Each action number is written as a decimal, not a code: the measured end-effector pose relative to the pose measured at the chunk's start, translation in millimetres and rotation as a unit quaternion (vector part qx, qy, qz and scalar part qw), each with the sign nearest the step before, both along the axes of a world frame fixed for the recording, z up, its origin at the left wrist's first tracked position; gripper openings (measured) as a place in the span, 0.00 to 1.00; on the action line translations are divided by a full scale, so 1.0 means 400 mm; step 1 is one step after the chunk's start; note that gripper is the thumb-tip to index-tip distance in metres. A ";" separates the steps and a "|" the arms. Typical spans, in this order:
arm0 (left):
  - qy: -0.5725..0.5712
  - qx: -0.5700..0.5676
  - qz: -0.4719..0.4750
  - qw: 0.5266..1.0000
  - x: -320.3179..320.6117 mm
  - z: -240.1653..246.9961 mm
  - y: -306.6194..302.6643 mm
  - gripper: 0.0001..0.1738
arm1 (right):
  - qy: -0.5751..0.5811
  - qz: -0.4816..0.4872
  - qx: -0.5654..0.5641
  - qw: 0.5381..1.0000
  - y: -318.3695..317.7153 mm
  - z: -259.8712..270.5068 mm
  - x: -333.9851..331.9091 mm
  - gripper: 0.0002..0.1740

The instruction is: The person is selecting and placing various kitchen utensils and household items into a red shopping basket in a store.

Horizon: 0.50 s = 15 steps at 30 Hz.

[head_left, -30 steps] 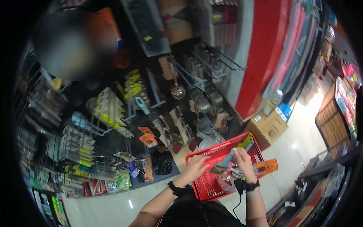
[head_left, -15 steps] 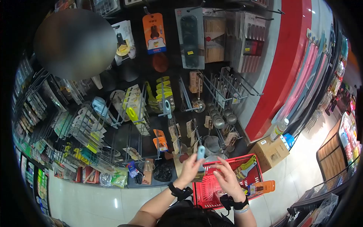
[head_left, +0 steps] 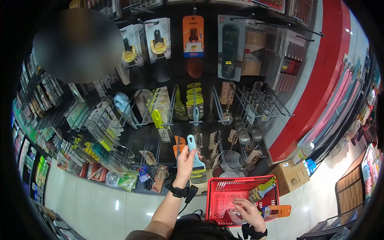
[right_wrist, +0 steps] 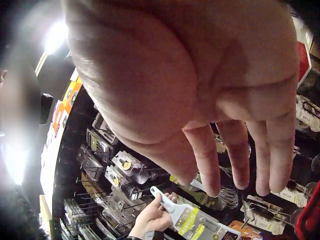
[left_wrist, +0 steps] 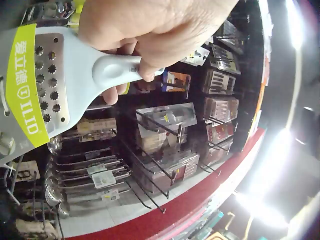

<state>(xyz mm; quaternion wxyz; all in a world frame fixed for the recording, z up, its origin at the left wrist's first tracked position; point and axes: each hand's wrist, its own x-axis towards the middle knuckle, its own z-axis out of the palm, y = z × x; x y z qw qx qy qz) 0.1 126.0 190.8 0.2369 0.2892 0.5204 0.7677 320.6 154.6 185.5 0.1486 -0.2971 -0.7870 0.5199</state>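
My left hand (head_left: 185,166) grips the light blue handle of a grater (head_left: 192,142), held upright in front of the rack's lower hooks. In the left wrist view, the grater (left_wrist: 82,82) shows a metal plate with star-edged holes and a yellow-green label band. My right hand (head_left: 249,212), fingers extended and holding nothing, is over the red shopping basket (head_left: 240,179). Inside the basket lie green-handled and blue-handled utensils (head_left: 262,189). An orange carded package (head_left: 279,211) sticks out over its right side.
Hooks ahead carry yellow-green carded utensils (head_left: 195,98), skimmers (head_left: 244,138) and an orange carded tool (head_left: 193,36). A cardboard box (head_left: 294,178) with a bottle (head_left: 304,153) on it stands right of the basket. A red pillar (head_left: 306,94) rises at the rack's right end.
The grater passed from my right hand over the basket to my left hand, which has carried it left toward the rack. My right hand stays over the basket. The view has shifted left.
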 end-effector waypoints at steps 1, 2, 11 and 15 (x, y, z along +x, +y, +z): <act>0.002 0.006 0.016 1.000 -0.020 0.001 -0.002 0.11 | 0.000 0.005 0.002 1.000 0.005 -0.004 -0.002 0.14; 0.009 0.012 0.027 1.000 -0.038 0.007 0.000 0.11 | 0.007 0.009 0.012 1.000 0.004 -0.016 0.005 0.15; 0.065 0.002 0.117 0.991 -0.076 0.072 -0.013 0.10 | 0.001 0.002 0.006 1.000 0.008 -0.044 0.016 0.14; 0.047 0.016 0.129 0.990 -0.101 0.065 -0.012 0.09 | 0.003 -0.008 0.000 1.000 0.002 -0.031 0.007 0.15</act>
